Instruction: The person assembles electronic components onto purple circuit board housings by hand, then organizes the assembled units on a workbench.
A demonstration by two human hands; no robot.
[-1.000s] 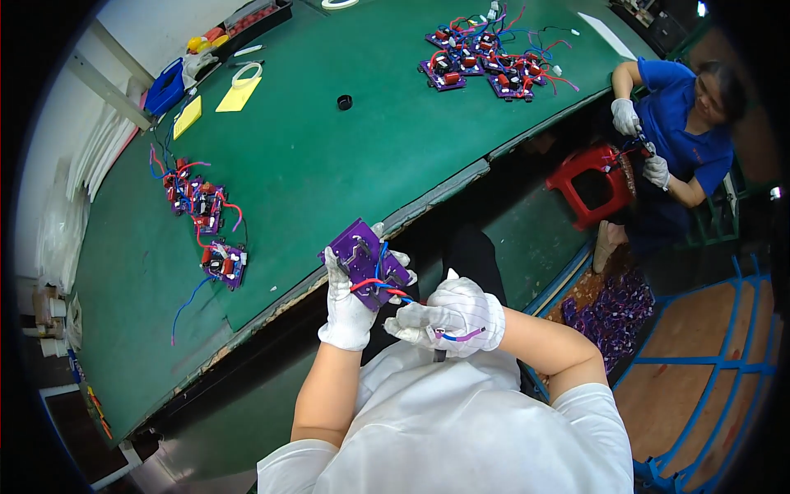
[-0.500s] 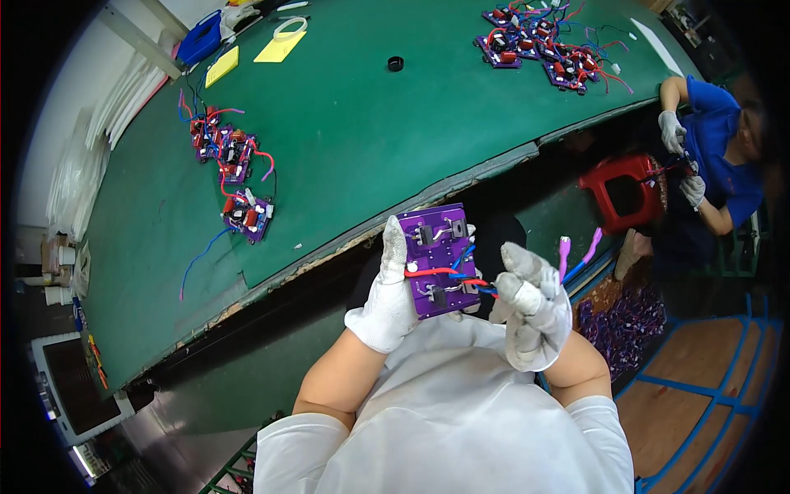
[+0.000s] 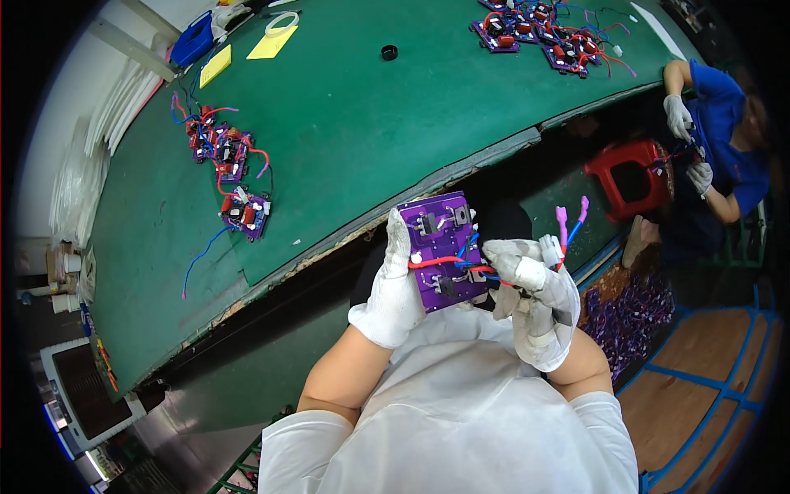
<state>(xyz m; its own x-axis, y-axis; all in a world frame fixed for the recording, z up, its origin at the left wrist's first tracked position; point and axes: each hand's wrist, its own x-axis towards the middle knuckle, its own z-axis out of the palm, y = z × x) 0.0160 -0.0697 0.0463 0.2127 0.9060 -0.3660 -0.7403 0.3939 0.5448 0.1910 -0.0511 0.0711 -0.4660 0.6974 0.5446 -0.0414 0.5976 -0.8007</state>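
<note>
My gloved left hand (image 3: 387,300) is closed on the left edge of a purple circuit board (image 3: 436,265), thumb along that edge, other fingers hidden beneath. Black components with metal tabs stand on the board's upper face. Red wire (image 3: 436,262) and blue wires cross it toward my gloved right hand (image 3: 543,305). Right beside the board, that hand is closed around the wire bundle. Past its fingers stick out a white connector (image 3: 552,250) and wire ends with pinkish-purple sleeves (image 3: 562,217). The board hangs above my lap, tilted slightly.
A green-topped table (image 3: 346,123) lies ahead, with wired boards (image 3: 245,216) at left and a cluster (image 3: 572,53) at far right. A black ring (image 3: 389,53) lies between. At right, a co-worker in blue (image 3: 724,123) handles wires by a red stool (image 3: 629,177). Purple boards (image 3: 625,325) are heaped below.
My right hand has turned and its fingers have closed in on the wires near the board. The sleeved wire ends have swung upward. The board has tilted slightly, still in my left hand.
</note>
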